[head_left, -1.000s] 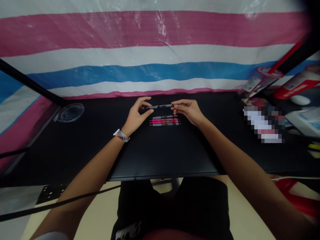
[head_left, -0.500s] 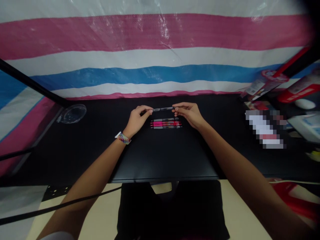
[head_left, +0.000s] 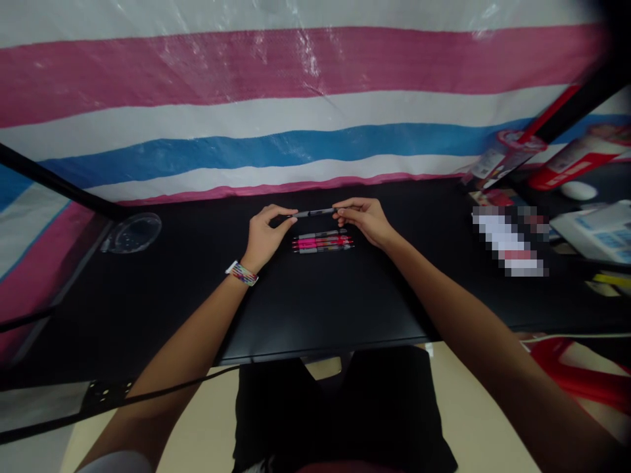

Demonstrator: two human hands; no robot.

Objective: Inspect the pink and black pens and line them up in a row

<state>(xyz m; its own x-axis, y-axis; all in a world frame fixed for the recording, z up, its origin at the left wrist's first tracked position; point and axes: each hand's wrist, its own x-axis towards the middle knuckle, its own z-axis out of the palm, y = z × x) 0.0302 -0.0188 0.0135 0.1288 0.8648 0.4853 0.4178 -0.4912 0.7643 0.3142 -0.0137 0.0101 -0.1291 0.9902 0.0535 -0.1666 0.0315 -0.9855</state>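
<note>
**Left hand (head_left: pixel 261 240) has drawn its thumb and forefinger in around one end of a slim grey-and-black plastic pen (head_left: pixel 315 212) since a second ago**

Nearest the camera is a pair of black cloth shorts (head_left: pixel 340 420), with a glossy red object (head_left: pixel 586 378) off to the right, partly cut by the frame's edge. Beyond them begins a flat black tabletop (head_left: pixel 320 309). The left wrist wears a multicoloured woven bracelet (head_left: pixel 245 272).

Midway across the tabletop lies a neat row of slim pens (head_left: pixel 323 242), side by side and pointing left to right: grey ones on the outside, bright pink ones between. Just past this row, the grey-and-black pen spans the gap between the hands, roughly level and parallel to the others. The left thumb and forefinger pinch its left end; the fingers of the right hand (head_left: pixel 365 220) grasp its right end. Whether it touches the tabletop cannot be told.

Farther left rests a shallow, clear plastic dish (head_left: pixel 133 233). On the right stand a blue-and-white box (head_left: pixel 601 230), a smooth white rounded object (head_left: pixel 579 191), a red-and-white cylindrical container (head_left: pixel 566 164) and a clear, red-rimmed plastic cup (head_left: pixel 497 161). Behind everything hangs a shiny plastic sheet (head_left: pixel 296 144) striped pink, white and blue.
</note>
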